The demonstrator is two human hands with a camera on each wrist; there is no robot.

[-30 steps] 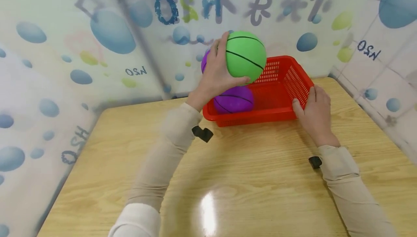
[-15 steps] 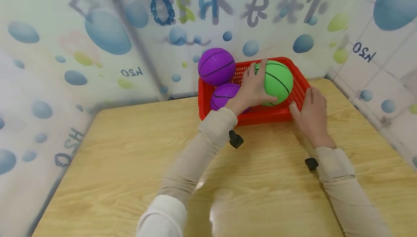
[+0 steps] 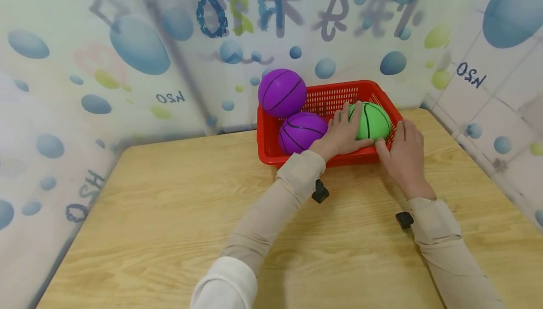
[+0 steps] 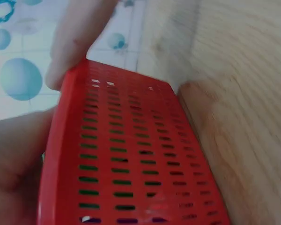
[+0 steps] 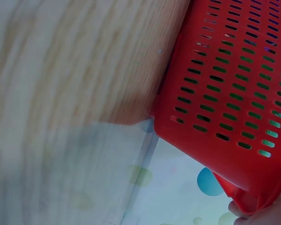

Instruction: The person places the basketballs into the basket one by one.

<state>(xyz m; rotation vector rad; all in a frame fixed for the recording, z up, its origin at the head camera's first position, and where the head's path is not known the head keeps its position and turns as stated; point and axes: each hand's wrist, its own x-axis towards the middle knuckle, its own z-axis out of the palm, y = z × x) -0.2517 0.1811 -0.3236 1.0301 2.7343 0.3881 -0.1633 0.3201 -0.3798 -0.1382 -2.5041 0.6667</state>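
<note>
A green ball [image 3: 373, 121] with black lines sits at the right end of the red plastic basket [image 3: 331, 93]. My left hand [image 3: 344, 132] rests against the ball's left side, fingers spread over it and the thumb along the front rim. My right hand [image 3: 405, 158] grips the basket's front right corner, thumb on the rim. In the right wrist view, fingertips [image 5: 238, 209] show at that corner. Two purple balls are at the left end: one purple ball [image 3: 302, 132] low at the front, the other purple ball [image 3: 282, 93] higher behind it.
The basket stands on a wooden table [image 3: 169, 214], near its back edge. Behind and at both sides rise walls [image 3: 195, 63] covered with a bubble-patterned sheet. A black wrist camera [image 3: 320, 191] hangs under the left sleeve, another black camera [image 3: 404, 220] by the right.
My left hand has carried the green ball right and down into the basket's right end, and its fingers have loosened on it. The right hand has stayed at the corner.
</note>
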